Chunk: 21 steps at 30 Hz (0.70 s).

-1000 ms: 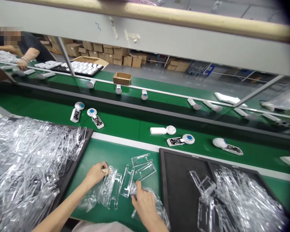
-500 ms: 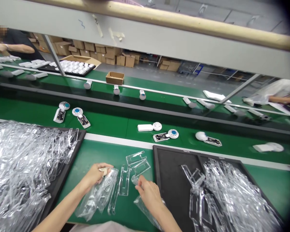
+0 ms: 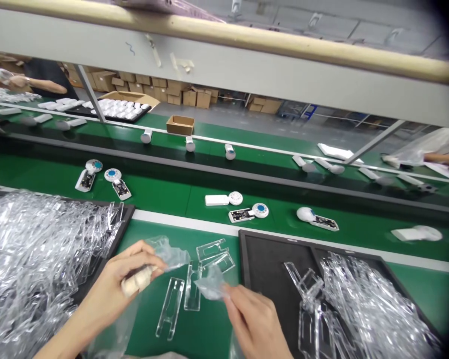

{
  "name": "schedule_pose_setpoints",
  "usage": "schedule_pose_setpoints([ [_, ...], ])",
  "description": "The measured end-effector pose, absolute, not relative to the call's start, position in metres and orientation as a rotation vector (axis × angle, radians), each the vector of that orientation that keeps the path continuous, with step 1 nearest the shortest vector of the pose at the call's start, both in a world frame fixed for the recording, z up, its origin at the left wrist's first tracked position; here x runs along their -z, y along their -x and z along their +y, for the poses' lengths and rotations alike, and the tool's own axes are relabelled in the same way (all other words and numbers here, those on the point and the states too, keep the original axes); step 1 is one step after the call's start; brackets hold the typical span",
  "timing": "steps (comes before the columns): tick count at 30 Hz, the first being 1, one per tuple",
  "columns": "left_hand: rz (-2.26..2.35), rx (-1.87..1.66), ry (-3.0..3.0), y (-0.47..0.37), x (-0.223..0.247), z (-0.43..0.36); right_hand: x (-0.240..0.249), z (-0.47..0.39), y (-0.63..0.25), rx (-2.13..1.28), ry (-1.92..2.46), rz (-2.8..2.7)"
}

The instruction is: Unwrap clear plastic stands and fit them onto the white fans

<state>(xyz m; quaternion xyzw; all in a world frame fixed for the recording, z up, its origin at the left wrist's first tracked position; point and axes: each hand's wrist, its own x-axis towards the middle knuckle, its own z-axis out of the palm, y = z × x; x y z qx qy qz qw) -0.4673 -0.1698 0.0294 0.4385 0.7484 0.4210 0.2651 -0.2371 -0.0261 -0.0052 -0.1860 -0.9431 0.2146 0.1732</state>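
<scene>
My left hand, with pale coverings on some fingers, pinches a crumpled clear plastic bag; more film hangs below the wrist. Across from it, the fingertips of my right hand are closed on a piece of clear plastic film, perhaps a bag too. Whether both pieces belong to one bag I cannot tell. Between the hands, on the green table, lies a clear plastic frame. A second clear frame is beside it, and others lie just beyond, partly behind the right-hand film.
A black tray at right and another at left hold heaps of clear plastic parts. White round-headed devices, some with circuit boards exposed, lie on the green conveyor. Across it are a cardboard box and a co-worker's arm.
Clear frames previously in or under the bag at my left hand now lie bare on the table. The left hand has raised the bag; the right has moved slightly right and down with film.
</scene>
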Motion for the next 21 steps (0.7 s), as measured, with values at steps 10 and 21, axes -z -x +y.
schedule_pose_setpoints([
  [10, 1.892, -1.320, -1.201, 0.482, -0.058, -0.162, -0.021, -0.022, 0.258, -1.431, 0.776, -2.102],
  [21, 1.518, -1.170, -0.680, 0.410, 0.000, -0.201, 0.009, -0.088, 0.307, -2.445, 0.659, -1.565],
])
